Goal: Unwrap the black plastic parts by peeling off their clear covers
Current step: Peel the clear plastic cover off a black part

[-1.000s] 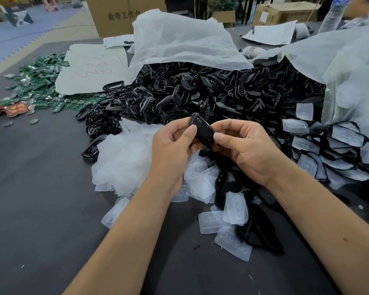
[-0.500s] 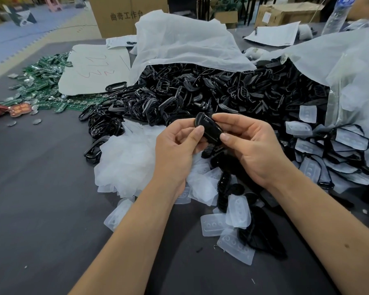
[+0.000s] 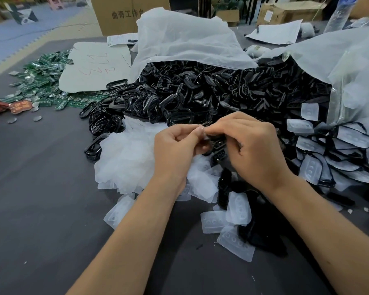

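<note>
Both hands meet fingertip to fingertip: the left hand (image 3: 177,145) and right hand (image 3: 251,145) pinch one black part (image 3: 218,150) between them, likely to catch the edge of its clear cover. Peeled covers (image 3: 126,156) lie just left of the hands, within easy dropping reach. The box (image 3: 115,15) beyond reads 曲奇工作台; the sheet (image 3: 96,67) bears unreadable red scrawl

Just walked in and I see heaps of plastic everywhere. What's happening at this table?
A person is unwrapping small black plastic parts. Both hands meet over the table: the left hand and right hand pinch at one black part, mostly hidden between the fingers, apparently working at its clear cover. Behind lies a big heap of black parts; a pile of clear covers sits to the left.
</note>
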